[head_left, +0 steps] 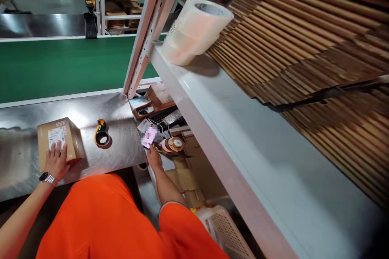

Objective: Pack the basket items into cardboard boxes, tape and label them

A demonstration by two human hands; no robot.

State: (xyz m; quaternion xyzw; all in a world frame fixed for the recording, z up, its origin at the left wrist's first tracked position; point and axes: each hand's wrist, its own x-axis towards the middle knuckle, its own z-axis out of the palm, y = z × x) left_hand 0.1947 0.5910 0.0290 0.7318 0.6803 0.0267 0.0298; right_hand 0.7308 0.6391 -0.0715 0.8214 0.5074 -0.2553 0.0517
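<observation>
A taped brown cardboard box (70, 133) with a white label sits on the metal table. My left hand (57, 157) lies flat on its top with the fingers stretched over the label's lower part. On the right, my right hand (154, 158) grips the lower end of a phone (149, 136) with a lit, blurred pinkish screen; some of its fingers are hidden. Between my hands, a black and yellow tape dispenser (102, 134) rests on the table. A bottle with a brownish cap (176, 143) stands just right of my right hand.
A white shelf (231, 113) slants across the right, bearing stacked clear tape rolls (194, 30) and many flattened cartons (273, 48). Below it are a keyboard (165, 117) and a plastic basket (227, 226). Beyond the metal table (127, 149) runs a green conveyor belt (60, 68).
</observation>
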